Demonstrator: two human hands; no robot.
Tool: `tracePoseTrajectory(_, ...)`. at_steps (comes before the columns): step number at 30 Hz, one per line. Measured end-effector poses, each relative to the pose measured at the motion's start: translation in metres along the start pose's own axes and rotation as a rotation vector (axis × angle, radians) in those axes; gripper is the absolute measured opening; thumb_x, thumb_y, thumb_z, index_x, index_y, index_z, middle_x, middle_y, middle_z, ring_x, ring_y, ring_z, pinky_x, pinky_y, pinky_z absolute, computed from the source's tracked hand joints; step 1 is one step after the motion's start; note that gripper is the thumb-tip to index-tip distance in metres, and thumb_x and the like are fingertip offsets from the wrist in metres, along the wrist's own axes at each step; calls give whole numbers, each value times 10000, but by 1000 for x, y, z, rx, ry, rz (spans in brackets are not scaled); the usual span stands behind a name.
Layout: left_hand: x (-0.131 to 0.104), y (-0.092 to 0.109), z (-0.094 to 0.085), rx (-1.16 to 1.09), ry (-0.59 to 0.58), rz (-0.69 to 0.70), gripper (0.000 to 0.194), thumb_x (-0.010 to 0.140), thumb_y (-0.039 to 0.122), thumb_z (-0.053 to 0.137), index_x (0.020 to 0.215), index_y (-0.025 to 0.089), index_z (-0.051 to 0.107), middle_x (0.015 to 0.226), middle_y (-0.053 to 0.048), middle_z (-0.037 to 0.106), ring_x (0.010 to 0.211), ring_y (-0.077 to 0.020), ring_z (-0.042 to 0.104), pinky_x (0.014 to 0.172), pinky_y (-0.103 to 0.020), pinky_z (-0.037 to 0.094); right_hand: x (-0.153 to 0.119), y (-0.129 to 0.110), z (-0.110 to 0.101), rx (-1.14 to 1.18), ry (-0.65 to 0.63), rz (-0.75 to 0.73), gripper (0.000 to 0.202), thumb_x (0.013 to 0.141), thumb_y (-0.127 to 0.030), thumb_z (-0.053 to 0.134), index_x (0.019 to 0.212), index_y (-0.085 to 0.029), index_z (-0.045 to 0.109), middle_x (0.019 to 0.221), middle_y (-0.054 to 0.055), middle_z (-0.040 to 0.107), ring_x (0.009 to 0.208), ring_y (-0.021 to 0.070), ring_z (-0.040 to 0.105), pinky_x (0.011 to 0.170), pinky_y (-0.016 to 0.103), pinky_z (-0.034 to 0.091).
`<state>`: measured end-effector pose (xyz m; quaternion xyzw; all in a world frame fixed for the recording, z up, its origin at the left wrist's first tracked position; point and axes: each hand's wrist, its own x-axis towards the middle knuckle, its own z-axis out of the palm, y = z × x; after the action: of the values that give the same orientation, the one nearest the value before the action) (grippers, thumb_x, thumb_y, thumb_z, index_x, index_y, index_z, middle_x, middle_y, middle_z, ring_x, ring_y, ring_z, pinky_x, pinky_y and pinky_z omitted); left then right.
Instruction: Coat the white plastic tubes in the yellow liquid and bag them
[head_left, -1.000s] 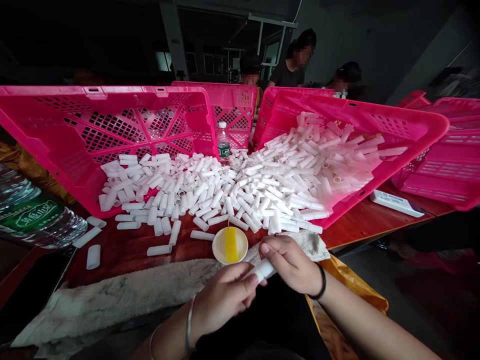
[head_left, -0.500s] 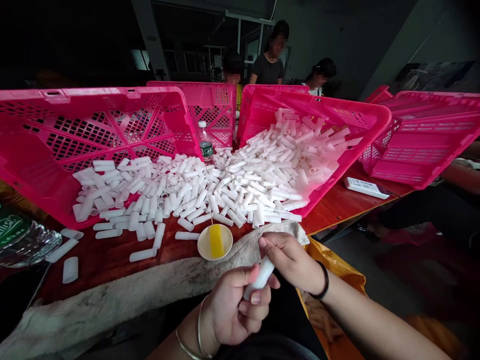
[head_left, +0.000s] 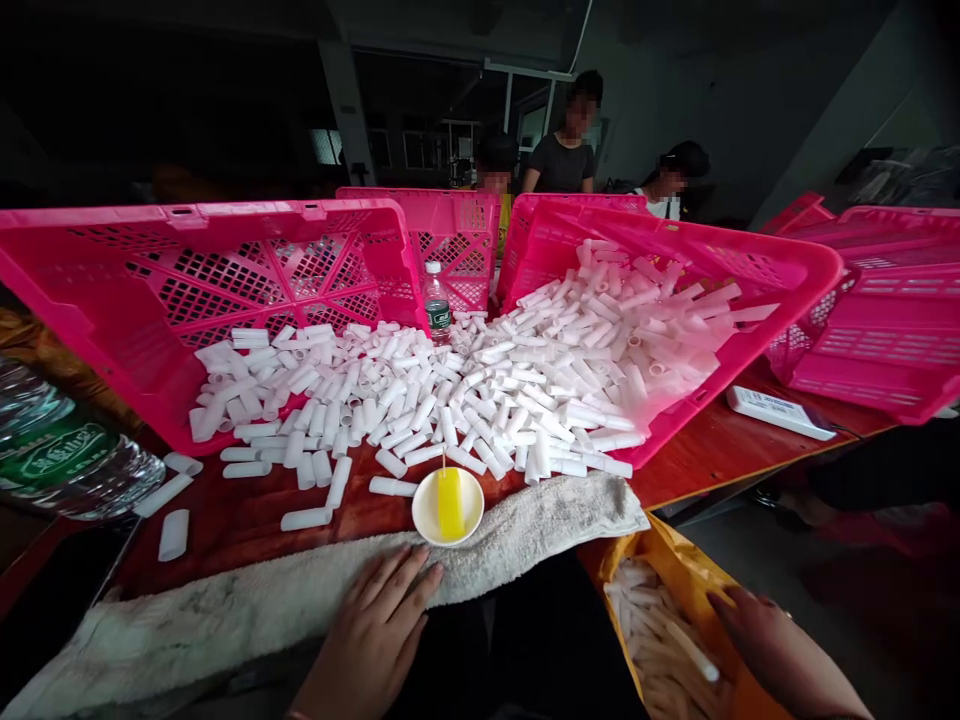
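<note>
My left hand (head_left: 375,635) lies flat, fingers apart, on the grey-white towel (head_left: 570,515) along the table edge, just below a small white dish (head_left: 421,515). In that dish is a yellow block (head_left: 450,505) with a thin stick at its top. My right hand (head_left: 772,635) is at the side of an orange bag (head_left: 664,545), fingers stretched out and holding nothing. Inside the bag lie many white tubes, and one brighter white tube (head_left: 694,652) is near my right fingers. A large heap of short white tubes (head_left: 480,380) spreads across the table.
Pink crates (head_left: 300,215) lie tipped on their sides, with tubes spilling from two. A small water bottle (head_left: 436,300) stands between them. To the left is a large bottle (head_left: 67,450); to the right, a white power strip (head_left: 780,412). People (head_left: 562,155) are behind the crates.
My hands have parted and no longer hold the white tube between them. The left has come down onto the towel; the right has moved out to the orange bag. The view has shifted.
</note>
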<state>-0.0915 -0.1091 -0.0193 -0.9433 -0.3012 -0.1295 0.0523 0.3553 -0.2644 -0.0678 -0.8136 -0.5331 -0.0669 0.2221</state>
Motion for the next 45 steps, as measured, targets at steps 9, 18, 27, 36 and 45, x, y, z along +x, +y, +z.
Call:
tracePoseTrajectory(9, 12, 7, -10, -128, -98, -113, 533, 855, 355, 514, 1365, 259, 393, 1392, -83, 459, 1225, -299, 470, 989, -481, 426, 47, -152, 35, 111, -134, -602, 403, 906, -298, 426, 1288, -200, 508, 1308, 112, 541, 1132, 287, 545, 935, 475, 469)
tracePoseTrajectory(18, -33, -80, -47, -103, 182, -609, 283, 891, 244, 413, 1063, 179, 628, 1072, -107, 626, 1026, -258, 562, 915, -417, 463, 75, -261, 20, 306, -39, -618, 246, 895, -250, 449, 968, -168, 669, 961, 132, 659, 848, 230, 632, 759, 359, 527)
tracePoseTrajectory(27, 0, -122, -40, -171, -254, -595, 209, 719, 118, 551, 895, 162, 654, 900, -87, 595, 932, -269, 572, 860, -394, 449, 100, -434, 44, 53, -457, -752, 175, 829, -65, 494, 805, -55, 668, 774, 142, 698, 743, 253, 672, 615, 324, 501)
tracePoseTrajectory(36, 15, -76, -44, -657, -103, -570, 154, 904, 285, 351, 949, 224, 484, 894, -21, 590, 831, -185, 577, 754, -321, 480, 113, -267, 31, 846, -442, -383, 106, 856, -302, 488, 863, -196, 486, 643, -3, 582, 531, 131, 567, 474, 225, 466)
tracePoseTrajectory(45, 82, -53, 5, -730, -50, -412, 829, 436, 421, 860, 1128, 215, 453, 1335, -143, 439, 1231, -344, 410, 1005, -496, 381, 126, -258, 49, 524, -347, -729, 386, 847, -148, 473, 1229, -180, 521, 1102, 124, 554, 993, 220, 589, 868, 369, 516)
